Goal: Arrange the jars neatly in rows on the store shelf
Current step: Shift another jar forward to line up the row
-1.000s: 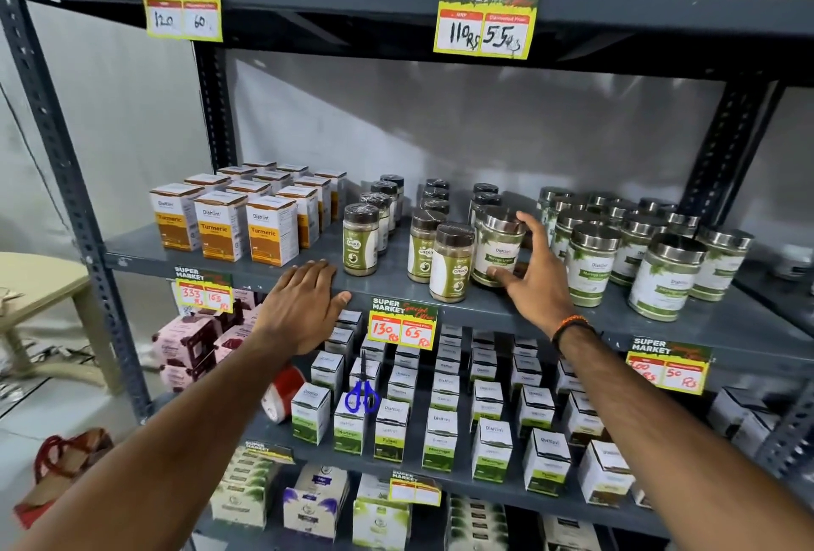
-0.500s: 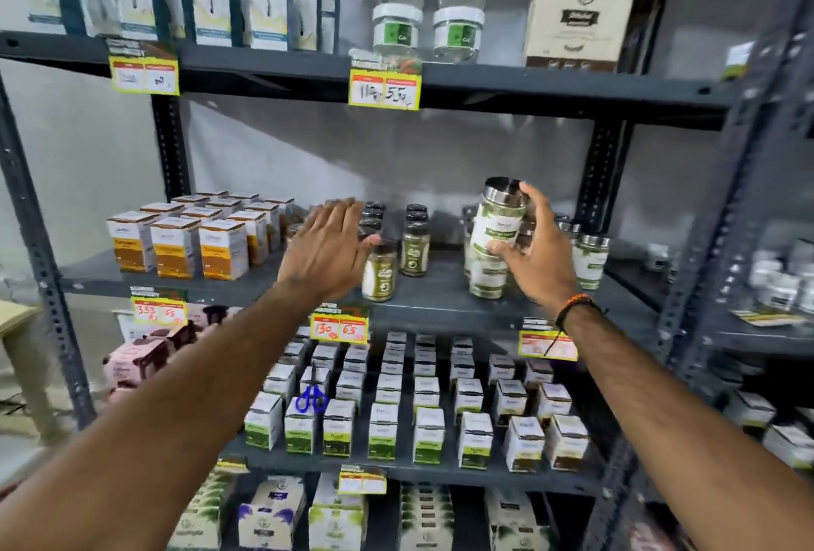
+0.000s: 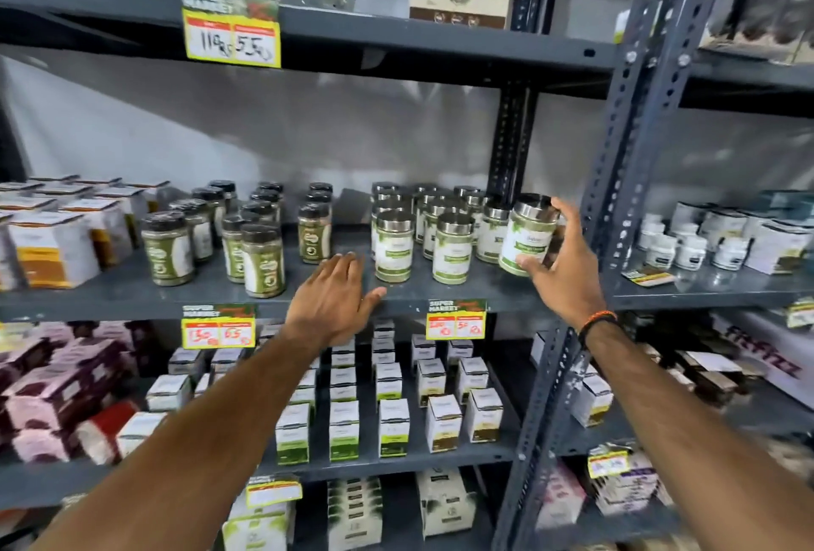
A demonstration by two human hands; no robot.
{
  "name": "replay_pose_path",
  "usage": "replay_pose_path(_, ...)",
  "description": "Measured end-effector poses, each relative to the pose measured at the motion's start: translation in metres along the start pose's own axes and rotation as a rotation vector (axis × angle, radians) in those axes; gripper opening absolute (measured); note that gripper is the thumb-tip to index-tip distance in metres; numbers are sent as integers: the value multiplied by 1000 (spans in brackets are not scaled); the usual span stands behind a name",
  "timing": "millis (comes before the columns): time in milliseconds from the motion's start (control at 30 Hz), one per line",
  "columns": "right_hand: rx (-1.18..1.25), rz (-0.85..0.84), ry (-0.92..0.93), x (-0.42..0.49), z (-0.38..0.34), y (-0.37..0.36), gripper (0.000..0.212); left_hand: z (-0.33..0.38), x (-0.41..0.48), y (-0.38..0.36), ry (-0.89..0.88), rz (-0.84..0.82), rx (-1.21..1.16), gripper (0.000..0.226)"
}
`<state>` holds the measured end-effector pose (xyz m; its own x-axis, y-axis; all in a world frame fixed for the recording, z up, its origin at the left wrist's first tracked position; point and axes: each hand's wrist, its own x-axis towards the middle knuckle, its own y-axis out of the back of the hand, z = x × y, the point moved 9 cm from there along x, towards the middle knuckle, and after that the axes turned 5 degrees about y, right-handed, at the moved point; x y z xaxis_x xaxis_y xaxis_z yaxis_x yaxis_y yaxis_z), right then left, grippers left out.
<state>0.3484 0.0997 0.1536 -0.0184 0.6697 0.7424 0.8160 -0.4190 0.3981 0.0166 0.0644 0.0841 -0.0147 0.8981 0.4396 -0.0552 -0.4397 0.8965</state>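
On the grey middle shelf (image 3: 132, 293), several silver-lidded jars (image 3: 451, 249) with white and green labels stand in rows at the right. My right hand (image 3: 559, 273) grips one such silver-lidded jar (image 3: 526, 233), tilted slightly, at the right end of that group beside the upright post. Several black-lidded jars (image 3: 263, 260) of green powder stand further left in loose rows. My left hand (image 3: 334, 299) lies flat on the shelf's front edge with fingers spread, holding nothing, just in front of the silver-lidded jars.
White and orange boxes (image 3: 53, 249) fill the shelf's left end. A perforated steel post (image 3: 625, 145) stands right of the held jar. Small white boxes (image 3: 394, 427) fill the shelf below. Yellow price tags (image 3: 456, 319) hang on shelf edges. White tubs (image 3: 691, 251) sit on the neighbouring rack.
My right hand has carried the silver-lidded jar to the right end of the jar group. My left hand has dropped from mid-air onto the shelf's front edge. The view has shifted right.
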Motion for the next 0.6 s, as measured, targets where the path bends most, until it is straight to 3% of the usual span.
replay_pose_path(367,-31,-91,-89,-6,54,-44,97,-6,17,-42,-32,-63,104,77)
replay_pose_path(600,-97,-111,-184,-11,64,-52,113,-10,17,-46,-31,-48,104,79)
